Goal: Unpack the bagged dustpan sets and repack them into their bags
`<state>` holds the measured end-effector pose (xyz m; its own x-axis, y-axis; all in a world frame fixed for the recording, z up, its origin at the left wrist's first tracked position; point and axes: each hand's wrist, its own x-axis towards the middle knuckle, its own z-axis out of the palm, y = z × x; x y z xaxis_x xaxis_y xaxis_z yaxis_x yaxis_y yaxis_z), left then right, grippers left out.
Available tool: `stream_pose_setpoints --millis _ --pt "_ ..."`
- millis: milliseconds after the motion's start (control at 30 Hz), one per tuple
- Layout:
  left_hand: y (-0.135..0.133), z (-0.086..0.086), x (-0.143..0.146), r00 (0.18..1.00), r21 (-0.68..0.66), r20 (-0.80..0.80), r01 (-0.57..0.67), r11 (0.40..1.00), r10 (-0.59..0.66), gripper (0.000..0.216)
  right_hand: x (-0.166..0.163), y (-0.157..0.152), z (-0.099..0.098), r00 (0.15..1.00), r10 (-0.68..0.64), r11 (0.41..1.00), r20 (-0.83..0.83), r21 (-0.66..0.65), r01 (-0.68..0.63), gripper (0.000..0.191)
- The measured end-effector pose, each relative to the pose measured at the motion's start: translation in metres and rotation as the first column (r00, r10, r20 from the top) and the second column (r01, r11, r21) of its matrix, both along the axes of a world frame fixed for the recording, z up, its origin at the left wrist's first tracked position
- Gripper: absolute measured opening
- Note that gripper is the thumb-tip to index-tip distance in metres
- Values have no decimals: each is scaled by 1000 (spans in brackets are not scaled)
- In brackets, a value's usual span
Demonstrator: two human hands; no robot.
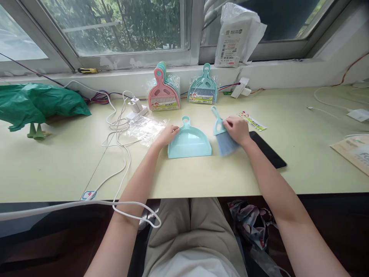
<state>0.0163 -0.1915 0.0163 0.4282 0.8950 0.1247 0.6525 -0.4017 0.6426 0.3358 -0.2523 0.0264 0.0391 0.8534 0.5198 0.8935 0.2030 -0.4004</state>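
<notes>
A light blue dustpan [189, 140] lies on the table in front of me, its handle pointing to the window. My left hand [167, 135] grips its upper left edge, fingertips at the rim. To the right of the pan, my right hand [236, 129] is closed on a small hand brush [225, 143] with a light blue handle and grey-blue bristles. The bristles point down toward the table and look slightly blurred. Behind my right hand lies a printed label card [252, 121], and a black tablet or phone [268, 150] is partly under my right forearm.
Wrapped dustpan sets, a pink-fronted stack [163, 90] and a blue one [204, 86], lean by the sill. Clear plastic wrap [145, 129], white cables [119, 154] and a charger [135, 104] are on the left, beyond them a green bag [43, 102]. A paper packet [354, 152] lies far right.
</notes>
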Motion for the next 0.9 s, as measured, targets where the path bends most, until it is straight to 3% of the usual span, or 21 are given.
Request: stream_pose_setpoints --millis 133,233,367,633,800,900 --pt "9 -8 -12 998 95 -34 -53 994 57 32 -17 1 -16 960 4 996 280 -87 22 33" --pt "9 -6 -17 992 90 -83 -83 993 90 32 -23 -1 -18 951 2 991 311 -130 40 31" --pt "6 2 -19 990 85 -84 -110 990 117 35 -24 -4 -9 979 -101 981 176 -144 127 24" --pt "8 20 -26 920 155 286 -320 934 268 34 -10 -3 2 948 -289 957 -136 -21 289 27" --pt "3 28 -35 818 147 274 -556 818 506 34 -3 -2 2 891 -357 925 -282 30 380 26" --pt "4 28 -39 796 112 249 -590 800 552 35 0 -1 2 873 -373 915 -315 28 402 27"
